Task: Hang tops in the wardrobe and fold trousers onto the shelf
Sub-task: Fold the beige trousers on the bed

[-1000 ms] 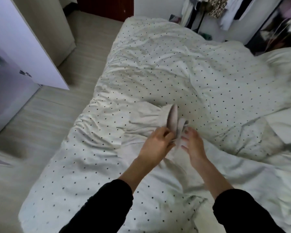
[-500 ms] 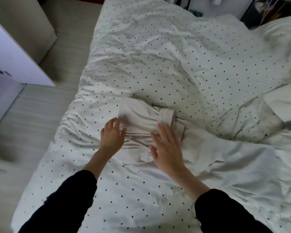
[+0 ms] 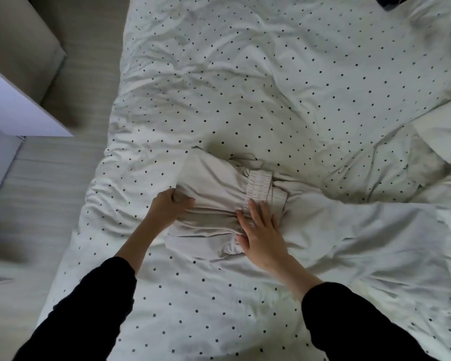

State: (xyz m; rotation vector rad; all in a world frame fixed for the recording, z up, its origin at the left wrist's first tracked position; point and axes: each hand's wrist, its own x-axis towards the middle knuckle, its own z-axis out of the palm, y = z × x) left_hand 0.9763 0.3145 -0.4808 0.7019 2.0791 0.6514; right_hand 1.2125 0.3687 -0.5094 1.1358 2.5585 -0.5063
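Trousers (image 3: 214, 194): pale beige pair, folded into a compact bundle, lying on the bed near its left side, roughly mid-frame; fabric creased, several layers stacked
Waistband (image 3: 258, 187): gathered elastic band, visible on top at the bundle's right end, running from the far side toward the person
Left hand (image 3: 168, 207): at the bundle's left end; fingers and thumb curled round a bunched fold of the trousers, gripping it; wrist angled in from the lower left
Right hand (image 3: 262, 229): laid palm down on the bundle's right near corner, just below the waistband; fingers straight and slightly spread, pressing the cloth flat, holding nothing
Sleeves (image 3: 89, 308): black, long, pushed back above both wrists; forearms bare
Duvet (image 3: 271, 87): white with small dark dots, heavily rumpled, covering the bed; the trousers rest directly on it
Plain white cloth (image 3: 362, 230): undotted, wrinkled, spread on the bed to the right of the bundle and touching it; whether it is part of the bedding or a separate garment cannot be told
Flat white piece (image 3: 443, 134): smooth, pale, at the right edge of the bed, well apart from the trousers; its kind cannot be told
Floor (image 3: 50, 191): light wood-grain boards, left of the bed
White panel (image 3: 13, 110): slanted flat panel at the far left, above the floor; its lower parts blurred
Beige furniture (image 3: 18, 40): plain block at the upper left corner, beside the bed's far left edge
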